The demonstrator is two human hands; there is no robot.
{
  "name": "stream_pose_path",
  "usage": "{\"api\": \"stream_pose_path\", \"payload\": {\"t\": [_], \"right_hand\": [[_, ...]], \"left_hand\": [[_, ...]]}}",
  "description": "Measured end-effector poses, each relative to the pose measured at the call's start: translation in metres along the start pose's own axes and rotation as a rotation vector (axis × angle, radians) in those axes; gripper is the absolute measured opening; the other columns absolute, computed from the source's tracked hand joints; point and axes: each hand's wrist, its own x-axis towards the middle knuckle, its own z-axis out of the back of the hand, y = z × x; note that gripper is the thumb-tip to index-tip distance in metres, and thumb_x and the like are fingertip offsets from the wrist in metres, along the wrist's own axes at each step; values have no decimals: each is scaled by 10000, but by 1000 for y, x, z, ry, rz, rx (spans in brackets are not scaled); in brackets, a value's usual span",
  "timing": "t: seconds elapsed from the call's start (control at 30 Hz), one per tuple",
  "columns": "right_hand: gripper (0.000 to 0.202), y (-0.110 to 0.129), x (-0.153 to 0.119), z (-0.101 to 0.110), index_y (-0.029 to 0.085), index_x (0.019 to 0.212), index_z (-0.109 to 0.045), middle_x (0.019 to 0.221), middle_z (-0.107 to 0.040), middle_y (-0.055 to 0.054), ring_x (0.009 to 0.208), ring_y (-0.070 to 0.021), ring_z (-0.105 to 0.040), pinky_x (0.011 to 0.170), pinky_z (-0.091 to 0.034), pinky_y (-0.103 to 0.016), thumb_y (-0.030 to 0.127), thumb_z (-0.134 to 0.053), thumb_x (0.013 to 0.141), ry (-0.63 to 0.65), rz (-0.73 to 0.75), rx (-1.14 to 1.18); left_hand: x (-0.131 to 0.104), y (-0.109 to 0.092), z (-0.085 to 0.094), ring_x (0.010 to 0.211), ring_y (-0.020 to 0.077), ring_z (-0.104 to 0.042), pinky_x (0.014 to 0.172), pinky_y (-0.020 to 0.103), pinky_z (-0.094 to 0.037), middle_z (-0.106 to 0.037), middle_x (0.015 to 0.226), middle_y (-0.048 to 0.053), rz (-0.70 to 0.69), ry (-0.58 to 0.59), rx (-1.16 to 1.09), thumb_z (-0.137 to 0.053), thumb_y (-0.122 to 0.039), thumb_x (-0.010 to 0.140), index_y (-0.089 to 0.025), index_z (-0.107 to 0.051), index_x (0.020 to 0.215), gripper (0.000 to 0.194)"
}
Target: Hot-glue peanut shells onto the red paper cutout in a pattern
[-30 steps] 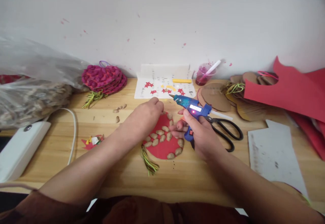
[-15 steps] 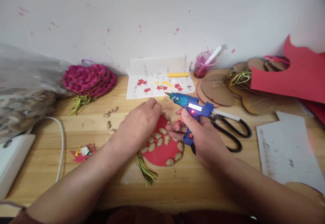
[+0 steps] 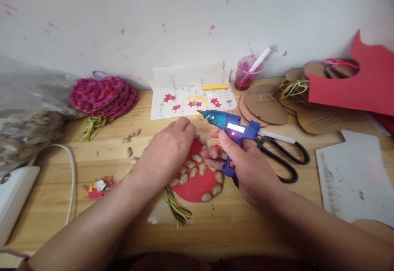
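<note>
Placement of unshelled peanuts (image 3: 202, 168) on a red disc (image 3: 192, 191), which lies on the surface (image 3: 215, 234) in front of the person and carries a tassel (image 3: 178, 208) at its near-left edge. The left hand (image 3: 168, 150) covers the disc's far-left part, fingers drawn together; whether they pinch a peanut cannot be told, since the fingertips are hidden. The right hand (image 3: 243, 160) grips a hot-glue gun (image 3: 221, 120) just right of the disc, its nozzle pointing leftward beyond the disc's far edge; the free fingers reach over the disc's right side, contact uncertain. The step in hand is judged to be seating a piece by the far rim, between the row across the middle and the pieces along the right rim. The next move would call for steady pressure from the left hand, with the nozzle held clear of its fingers. Loose peanuts (image 3: 129, 152) lie left of the disc, scissors (image 3: 262, 140) to its right, and paper stars (image 3: 169, 98) beyond it. Compared with the frame half a second earlier, the whole view has shifted slightly; both hands keep nearly the same pose over the disc, and the visible attached peanuts show no evident rearrangement.
</note>
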Motion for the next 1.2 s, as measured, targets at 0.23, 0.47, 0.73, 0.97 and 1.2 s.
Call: {"api": "stream_pose_path", "payload": {"t": [0.23, 0.47, 0.73, 0.97, 1.2], "right_hand": [[325, 0, 0, 1, 253, 935, -667, 702, -640, 29, 808, -200, -740, 731, -623, -327, 518, -790, 792, 5, -5, -10], [320, -1, 0, 0, 241, 909, -671, 712, -644, 19, 802, -196, -735, 732, -627, -320, 515, -790, 793, -1, 2, -18], [317, -1, 1, 0, 235, 837, -640, 710, -645, 23, 783, -187, -730, 736, -624, -318, 510, -792, 792, 8, -2, -16], [325, -1, 1, 1, 237, 875, -673, 697, -648, 28, 774, -187, -737, 795, -634, -349, 526, -793, 784, 7, -11, -22], [323, 0, 1, 0, 246, 868, -680, 694, -649, 25, 779, -198, -746, 804, -638, -363, 530, -800, 774, -8, -23, -39]], "left_hand": [[-1, 0, 0, 799, 208, -612, 691, 310, -500, -601, 983, 86, 5, -19, 35, -441, -11, 901, -147, -578, 945, 198], [0, -1, 0, 809, 210, -608, 691, 313, -499, -597, 984, 88, 5, -6, 39, -435, -18, 911, -144, -576, 944, 192], [0, -4, 1, 824, 190, -609, 701, 287, -502, -618, 974, 82, 25, -12, 25, -432, -18, 910, -151, -590, 938, 208], [-4, 15, -3, 903, 175, -660, 833, 302, -528, -692, 1072, 67, 132, -162, -262, -440, -72, 948, -175, -654, 1023, 249], [-3, 14, 1, 883, 163, -656, 868, 303, -528, -696, 1000, 46, 227, -187, -409, -552, -108, 907, -189, -727, 950, 198]]}}
